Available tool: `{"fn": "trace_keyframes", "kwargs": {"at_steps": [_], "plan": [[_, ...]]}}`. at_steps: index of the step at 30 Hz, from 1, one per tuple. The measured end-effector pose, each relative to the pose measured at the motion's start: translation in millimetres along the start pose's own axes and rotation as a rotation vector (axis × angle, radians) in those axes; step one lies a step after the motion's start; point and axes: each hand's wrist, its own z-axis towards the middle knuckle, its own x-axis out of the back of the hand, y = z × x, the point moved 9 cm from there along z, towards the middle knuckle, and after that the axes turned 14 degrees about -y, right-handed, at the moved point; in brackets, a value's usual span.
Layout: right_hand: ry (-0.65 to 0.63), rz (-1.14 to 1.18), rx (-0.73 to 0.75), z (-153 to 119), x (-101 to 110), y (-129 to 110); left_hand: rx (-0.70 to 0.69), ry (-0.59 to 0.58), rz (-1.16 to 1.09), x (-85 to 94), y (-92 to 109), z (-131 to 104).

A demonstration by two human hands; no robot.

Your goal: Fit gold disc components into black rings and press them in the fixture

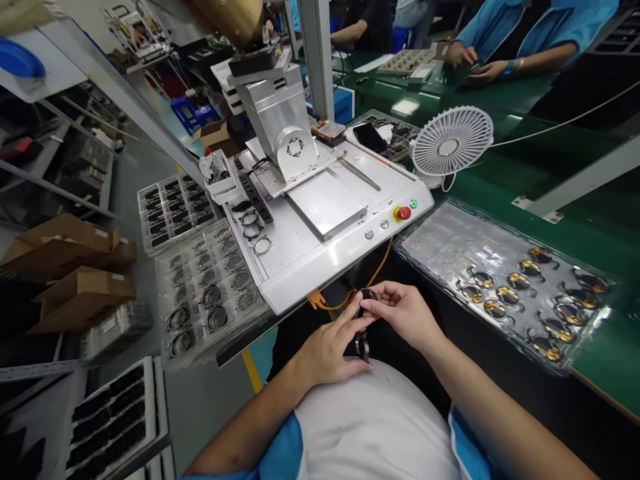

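Close to my body, in the lower middle of the view, my right hand (pixel 400 310) pinches a small dark round watch part (pixel 369 293) between thumb and fingertips. The fingertips of my left hand (pixel 333 347) touch the same part from the other side. A dark metal ring (pixel 363 347), like a watch case, sits between the thumb and fingers of my left hand. Fingers cover much of both pieces, so their details are hidden.
Ahead stands a white machine (pixel 345 247) with a red stop button (pixel 403 213). Metal rings (pixel 262 246) lie on its left side, tweezers (pixel 361 175) near its back. Clear trays of parts flank it (pixel 440 233), (pixel 165 280). A white fan (pixel 450 143) stands behind right; a co-worker's hands (pixel 483 70) are beyond.
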Motion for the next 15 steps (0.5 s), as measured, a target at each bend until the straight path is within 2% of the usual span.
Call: {"fn": "trace_keyframes", "kwargs": {"at_steps": [3, 7, 9, 12, 15], "plan": [[0.042, 0.066, -0.011, -1.8, 3.0, 4.8, -0.085, 0.039, -0.126, 1.2, -1.3, -0.2], [0.013, 0.133, -0.061, -4.6, -2.0, 9.2, -0.200, 0.309, -0.564, 19.7, -15.9, -8.2], [-0.044, 0.156, -0.104, -6.0, -11.6, 11.2, -0.204, 0.416, -0.733, 24.9, -26.0, -11.5], [-0.122, 0.215, -0.190, -8.8, -32.8, 17.6, -0.193, 0.537, -0.844, 28.9, -36.3, -15.3], [-0.123, 0.279, -0.220, -10.8, -50.9, 21.1, -0.196, 0.576, -0.880, 28.2, -41.5, -16.6]]}}
